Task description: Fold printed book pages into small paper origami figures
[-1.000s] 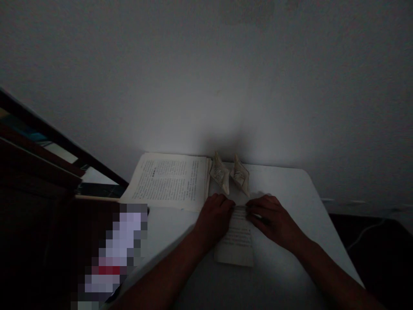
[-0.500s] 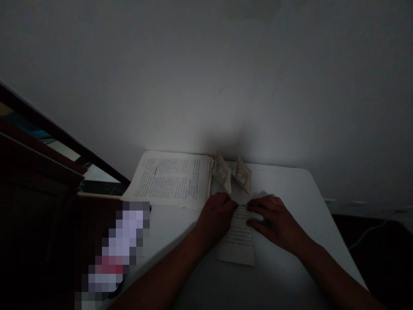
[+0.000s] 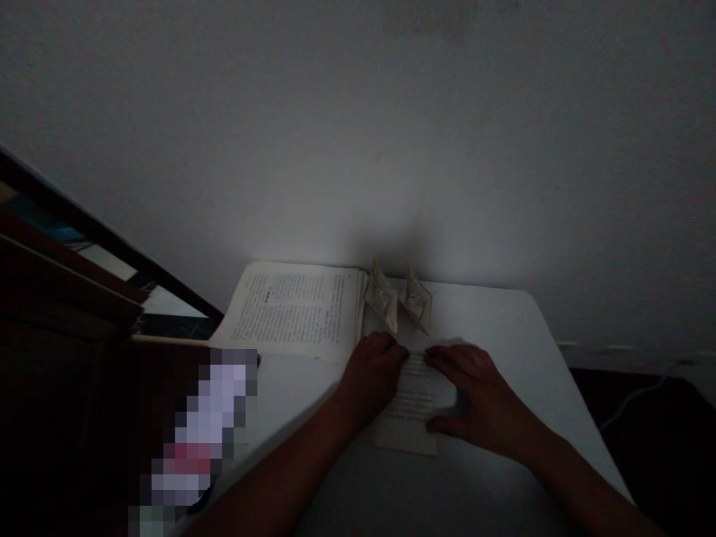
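A narrow folded sheet of printed paper (image 3: 412,406) lies flat on the white table between my hands. My left hand (image 3: 376,373) is closed over its left side, with the fingertips at the upper left corner. Along the right edge, my right hand (image 3: 473,388) is open, thumb and fingers spread wide; the fingers touch near the top corner and the thumb lower down. Just beyond my hands stand two folded paper boats (image 3: 382,300), the other paper boat (image 3: 417,302) on the right. Part of the sheet is hidden under my left hand.
A stack of loose printed pages (image 3: 296,309) lies at the table's back left. A blurred-out object with a bright face (image 3: 206,425) is at the left edge. The white table (image 3: 497,313) meets a wall (image 3: 313,149) behind. A pale cable (image 3: 632,403) runs at the right.
My right thumb has slid down along the paper's right edge, away from the fingers, widening the hand. My left hand stays in nearly the same place. The view has shifted slightly.
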Tool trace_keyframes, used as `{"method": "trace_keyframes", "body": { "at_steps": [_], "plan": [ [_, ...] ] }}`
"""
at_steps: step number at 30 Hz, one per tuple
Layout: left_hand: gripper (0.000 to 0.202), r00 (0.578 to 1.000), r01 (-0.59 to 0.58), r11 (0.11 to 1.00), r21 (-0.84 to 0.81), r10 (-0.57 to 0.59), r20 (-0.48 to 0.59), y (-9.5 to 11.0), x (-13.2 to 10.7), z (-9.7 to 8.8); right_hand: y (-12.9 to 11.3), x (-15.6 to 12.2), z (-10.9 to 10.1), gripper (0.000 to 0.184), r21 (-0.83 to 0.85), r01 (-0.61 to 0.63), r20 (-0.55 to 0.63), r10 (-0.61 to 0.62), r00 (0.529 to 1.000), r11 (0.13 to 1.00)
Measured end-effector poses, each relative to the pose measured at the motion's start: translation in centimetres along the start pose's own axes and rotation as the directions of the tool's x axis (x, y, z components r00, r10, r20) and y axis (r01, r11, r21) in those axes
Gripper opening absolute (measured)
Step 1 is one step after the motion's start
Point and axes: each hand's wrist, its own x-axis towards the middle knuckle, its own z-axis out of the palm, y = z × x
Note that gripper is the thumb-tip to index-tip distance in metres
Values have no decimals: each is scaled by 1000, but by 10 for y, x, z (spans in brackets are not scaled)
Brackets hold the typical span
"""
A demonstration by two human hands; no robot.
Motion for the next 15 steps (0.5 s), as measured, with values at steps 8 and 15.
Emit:
{"method": "trace_keyframes", "body": {
  "at_steps": [8,15],
  "plan": [
    [12,1000,4,999,-40,-4,-10,0,1,-2,-8,-6,0,117,44,-65,61,62,996,997],
    [12,994,50,946,-319,-78,-77,4,-6,-7,-1,8,4,35,360,-211,-139,277,951,909]
  ]
}}
